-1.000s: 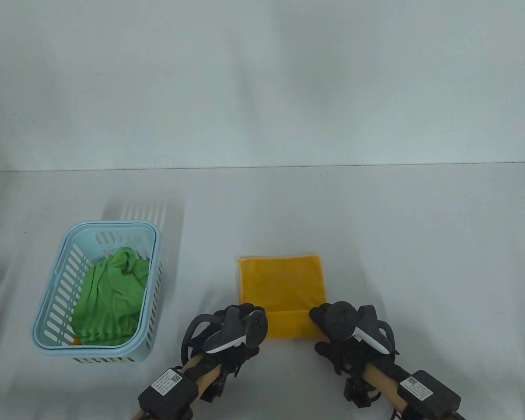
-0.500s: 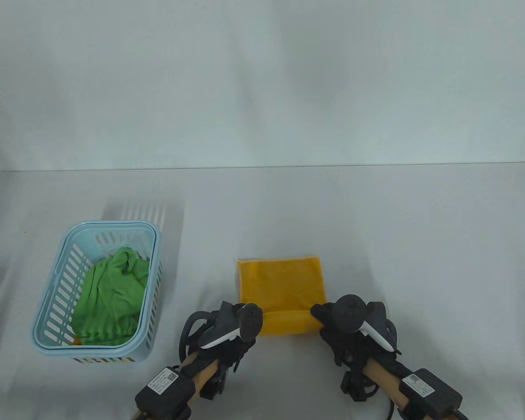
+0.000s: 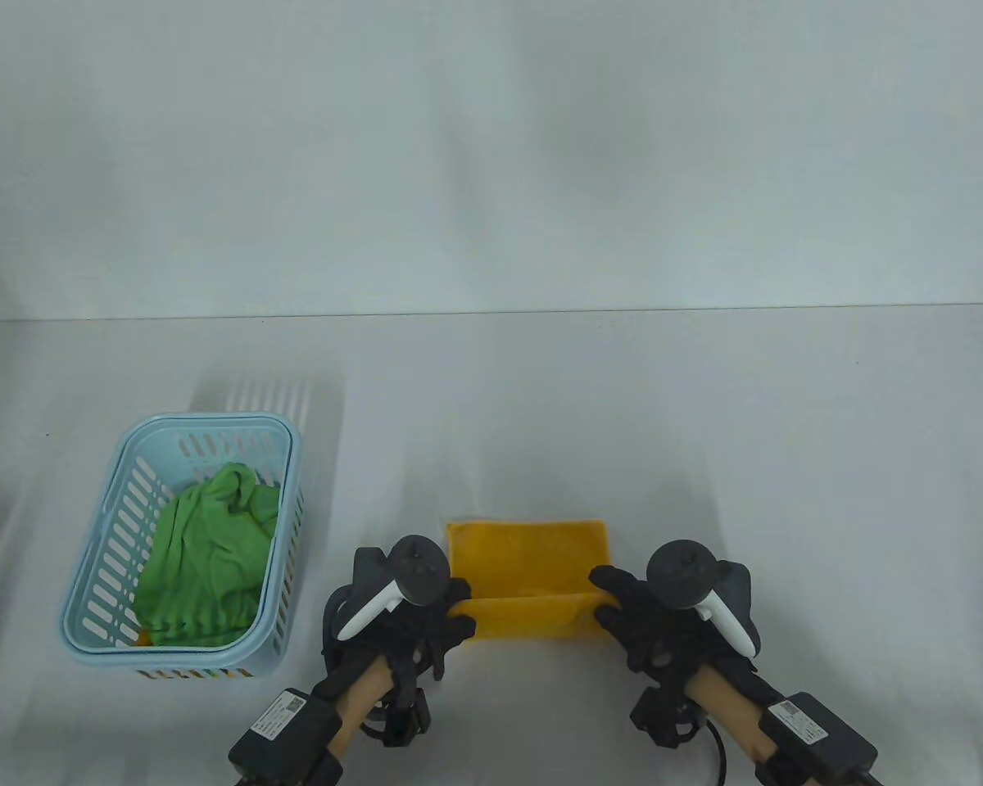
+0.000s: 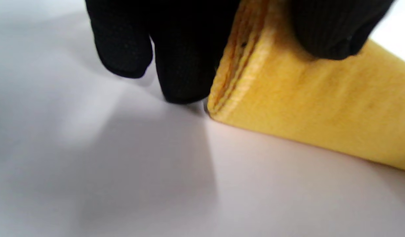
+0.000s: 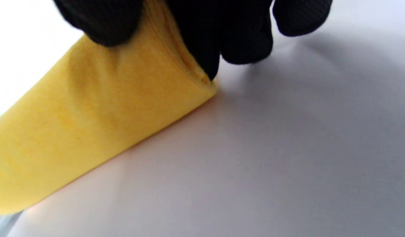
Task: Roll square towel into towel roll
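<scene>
Low in the middle of the table view, I see the yellow towel (image 3: 528, 573) lying on the white surface (image 3: 704, 426), its near edge lifted and folded over into a thick band that runs between my two hands. The far part of the cloth lies flat, just above that band in the frame.

My left hand (image 3: 426, 614) grips the left end of the folded band. In the left wrist view, the thumb presses on top of the yellow towel (image 4: 304, 98) while the fingers (image 4: 186, 65) come down beside its layered end, tips touching the surface.

My right hand (image 3: 651, 610) holds the right end the same way. In the right wrist view, the thumb sits on the yellow towel (image 5: 100, 121) and the fingers (image 5: 241, 36) curl round its end down to the surface.

Each hand carries a dark tracker with a white strap on its back.

At the lower left of the table view, well apart from the towel, stands a light blue basket (image 3: 102, 565) with slotted walls. A crumpled green cloth (image 3: 209, 557) lies in it.
</scene>
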Demonstrator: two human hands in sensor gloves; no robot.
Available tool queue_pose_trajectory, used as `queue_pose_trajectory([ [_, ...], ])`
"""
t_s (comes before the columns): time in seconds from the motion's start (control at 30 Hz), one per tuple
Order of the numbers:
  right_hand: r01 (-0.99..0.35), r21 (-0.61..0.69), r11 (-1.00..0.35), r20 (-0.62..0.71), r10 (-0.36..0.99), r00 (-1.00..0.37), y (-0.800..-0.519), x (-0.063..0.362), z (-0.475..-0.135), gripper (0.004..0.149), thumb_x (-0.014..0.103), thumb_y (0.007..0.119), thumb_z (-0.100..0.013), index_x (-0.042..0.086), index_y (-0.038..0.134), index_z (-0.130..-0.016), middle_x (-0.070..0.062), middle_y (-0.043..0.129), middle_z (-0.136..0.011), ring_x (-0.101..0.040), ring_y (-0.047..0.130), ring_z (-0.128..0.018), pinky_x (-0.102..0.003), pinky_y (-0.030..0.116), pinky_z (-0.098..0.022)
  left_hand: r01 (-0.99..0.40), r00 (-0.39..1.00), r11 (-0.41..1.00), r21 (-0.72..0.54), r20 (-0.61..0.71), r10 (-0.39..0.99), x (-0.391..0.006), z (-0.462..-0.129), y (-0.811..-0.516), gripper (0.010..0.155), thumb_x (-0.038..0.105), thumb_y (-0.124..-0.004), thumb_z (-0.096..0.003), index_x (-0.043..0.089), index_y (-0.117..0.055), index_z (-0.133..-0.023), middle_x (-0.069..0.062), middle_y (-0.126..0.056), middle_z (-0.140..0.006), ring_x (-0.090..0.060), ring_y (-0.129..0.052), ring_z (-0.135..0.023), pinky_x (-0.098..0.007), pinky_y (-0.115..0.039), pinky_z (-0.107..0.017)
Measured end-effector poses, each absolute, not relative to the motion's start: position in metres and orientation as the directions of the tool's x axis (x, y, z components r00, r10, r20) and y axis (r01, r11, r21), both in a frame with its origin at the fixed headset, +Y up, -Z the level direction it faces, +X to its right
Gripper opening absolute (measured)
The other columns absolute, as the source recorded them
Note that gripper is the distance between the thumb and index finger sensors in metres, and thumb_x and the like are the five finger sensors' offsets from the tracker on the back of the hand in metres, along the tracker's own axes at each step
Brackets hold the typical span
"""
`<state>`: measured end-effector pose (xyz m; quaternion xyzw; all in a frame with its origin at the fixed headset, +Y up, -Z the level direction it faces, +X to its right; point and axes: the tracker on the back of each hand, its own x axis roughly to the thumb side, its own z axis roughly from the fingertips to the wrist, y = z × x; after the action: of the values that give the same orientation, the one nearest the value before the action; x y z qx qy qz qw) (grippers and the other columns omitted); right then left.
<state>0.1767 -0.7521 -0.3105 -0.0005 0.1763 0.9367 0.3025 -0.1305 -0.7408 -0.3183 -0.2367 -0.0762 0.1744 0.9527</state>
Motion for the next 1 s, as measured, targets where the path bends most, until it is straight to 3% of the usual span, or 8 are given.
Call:
queue_pose_trajectory([
  [0.17, -0.569, 0.305, -0.764, -0.149, 0.552, -0.821, -0.755, 0.179, -0.312, 0.062, 0.053, 0.073, -0.033, 0.034, 0.064, -0.091, 0.005, 0.093, -0.067, -0.025, 0.085, -0.069, -0.051, 0.068, -0.06, -0.265, 0.946, 0.845, -0.464, 0.043, 0.32, -0.13, -0.318, -0.743, 0.067, 0.053, -0.075, -0.0365, 0.027, -0.069, -0.098, 0.006, -0.09, -0.084, -0.021, -0.096, -0.072, -0.048, -0.076, -0.063],
  [0.33, -0.596, 0.27, -0.756, -0.188, 0.565, -0.803, -0.755, 0.189, -0.315, 0.063, 0.052, 0.074, -0.034, 0.033, 0.062, -0.093, 0.004, 0.089, -0.075, -0.027, 0.081, -0.075, -0.052, 0.065, -0.062, -0.27, 0.954, 0.87, -0.412, 0.005, 0.298, -0.136, -0.322, -0.744, 0.073, 0.056, -0.073, -0.0366, 0.029, -0.059, -0.103, 0.005, -0.079, -0.095, -0.023, -0.087, -0.082, -0.049, -0.072, -0.067],
  [0.6, -0.607, 0.25, -0.754, -0.193, 0.575, -0.795, -0.751, 0.194, -0.316, 0.065, 0.053, 0.075, -0.033, 0.033, 0.06, -0.094, 0.002, 0.084, -0.084, -0.029, 0.077, -0.082, -0.054, 0.063, -0.063, -0.266, 0.958, 0.893, -0.363, 0.005, 0.287, -0.143, -0.323, -0.74, 0.076, 0.058, -0.074, -0.0352, 0.03, -0.057, -0.104, 0.003, -0.073, -0.102, -0.025, -0.084, -0.089, -0.051, -0.07, -0.069],
  [0.8, -0.578, 0.219, -0.786, -0.135, 0.563, -0.816, -0.742, 0.188, -0.312, 0.067, 0.053, 0.076, -0.033, 0.034, 0.057, -0.095, 0.001, 0.078, -0.089, -0.03, 0.072, -0.086, -0.055, 0.06, -0.065, -0.197, 0.97, 0.934, -0.298, 0.081, 0.231, -0.134, -0.317, -0.729, 0.078, 0.059, -0.076, -0.0336, 0.031, -0.057, -0.104, 0.002, -0.07, -0.104, -0.026, -0.082, -0.091, -0.051, -0.069, -0.069],
  [1.0, -0.479, 0.195, -0.856, 0.032, 0.494, -0.869, -0.724, 0.164, -0.299, 0.069, 0.052, 0.077, -0.032, 0.035, 0.054, -0.095, 0.003, 0.069, -0.097, -0.031, 0.064, -0.094, -0.057, 0.055, -0.068, -0.092, 0.949, 0.964, -0.251, 0.27, 0.161, -0.113, -0.304, -0.719, 0.076, 0.055, -0.077, -0.0337, 0.035, -0.055, -0.103, 0.005, -0.062, -0.107, -0.024, -0.073, -0.097, -0.051, -0.065, -0.073],
])
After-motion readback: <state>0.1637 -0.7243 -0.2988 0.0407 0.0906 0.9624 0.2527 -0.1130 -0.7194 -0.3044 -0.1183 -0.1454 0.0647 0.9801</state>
